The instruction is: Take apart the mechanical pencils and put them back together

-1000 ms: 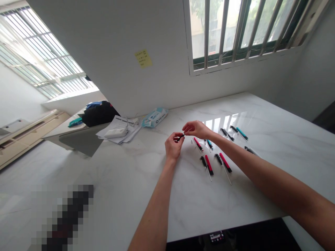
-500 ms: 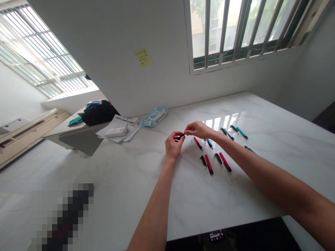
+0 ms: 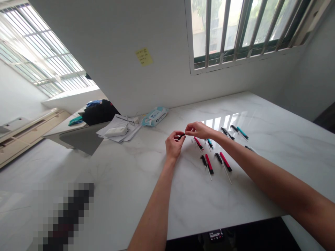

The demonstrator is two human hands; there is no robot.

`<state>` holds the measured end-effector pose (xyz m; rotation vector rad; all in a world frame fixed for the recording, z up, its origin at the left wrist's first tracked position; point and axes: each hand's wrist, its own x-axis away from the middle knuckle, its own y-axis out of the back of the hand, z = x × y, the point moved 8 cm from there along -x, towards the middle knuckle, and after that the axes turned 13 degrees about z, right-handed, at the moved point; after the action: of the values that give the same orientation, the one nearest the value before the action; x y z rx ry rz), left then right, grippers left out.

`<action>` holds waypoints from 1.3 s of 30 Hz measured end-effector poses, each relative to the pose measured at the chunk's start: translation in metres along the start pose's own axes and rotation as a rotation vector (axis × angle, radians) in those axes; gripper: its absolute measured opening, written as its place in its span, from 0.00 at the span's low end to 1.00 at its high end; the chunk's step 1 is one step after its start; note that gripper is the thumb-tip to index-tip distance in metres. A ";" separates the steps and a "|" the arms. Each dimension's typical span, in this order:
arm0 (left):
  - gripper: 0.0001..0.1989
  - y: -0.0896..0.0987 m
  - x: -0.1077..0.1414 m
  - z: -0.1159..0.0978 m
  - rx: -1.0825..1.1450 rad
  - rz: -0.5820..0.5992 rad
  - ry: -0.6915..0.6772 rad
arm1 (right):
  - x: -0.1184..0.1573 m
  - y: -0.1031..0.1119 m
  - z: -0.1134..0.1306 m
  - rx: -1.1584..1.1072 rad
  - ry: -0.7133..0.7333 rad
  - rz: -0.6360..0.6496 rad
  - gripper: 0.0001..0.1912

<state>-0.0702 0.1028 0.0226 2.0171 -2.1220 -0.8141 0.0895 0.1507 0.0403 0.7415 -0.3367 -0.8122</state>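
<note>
Between the fingers of my left hand (image 3: 173, 145) is a small black pen part (image 3: 181, 136), held just above the table. The fingertips of my right hand (image 3: 196, 130) pinch at its right end; whether a smaller piece is between them is hidden. Right of my hands lie taken-apart pens: a red barrel (image 3: 209, 164) and another red barrel (image 3: 225, 161), black pieces (image 3: 218, 158) and thin white refills (image 3: 227, 173). Partly under my right wrist are a red pen part (image 3: 198, 143) and a teal one (image 3: 210, 143). Farther right is a teal barrel (image 3: 242, 132) beside black parts (image 3: 227, 133).
At the back stands a wet-wipes pack (image 3: 155, 116), with papers (image 3: 117, 122) and a white device (image 3: 117, 131) to its left. A yellow sticky note (image 3: 144, 56) is on the wall. The marble-patterned table (image 3: 199, 205) ends near my body, where a lit screen (image 3: 216, 235) shows below.
</note>
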 end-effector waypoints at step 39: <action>0.18 -0.001 -0.002 0.033 0.538 -0.084 0.241 | 0.014 0.019 -0.004 0.294 -0.132 0.060 0.10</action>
<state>-0.0829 0.1152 -0.0057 2.3049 -2.2926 0.0179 0.1108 0.1508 0.0515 0.9489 -0.6031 -0.7644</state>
